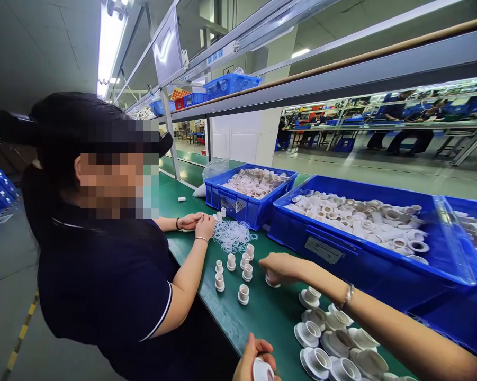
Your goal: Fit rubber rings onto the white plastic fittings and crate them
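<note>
My right hand (282,268) reaches across the green bench, fingers closed around a white flanged bushing (273,284) that shows only at its lower edge. At the bottom of the view, my left hand (252,361) curls around another white plastic bushing (262,369), which the frame edge cuts off. Several smaller white flanged bushings (243,294) stand upright left of my right hand. Below my right forearm sits a group of larger white flanged bushings (315,333), some upright and some tilted.
A co-worker (103,280) sits at left, both hands (200,225) together near a pile of thin clear rings (234,236). Blue bins (302,227) full of white parts line the bench's far side. A shelf rail (341,69) runs above.
</note>
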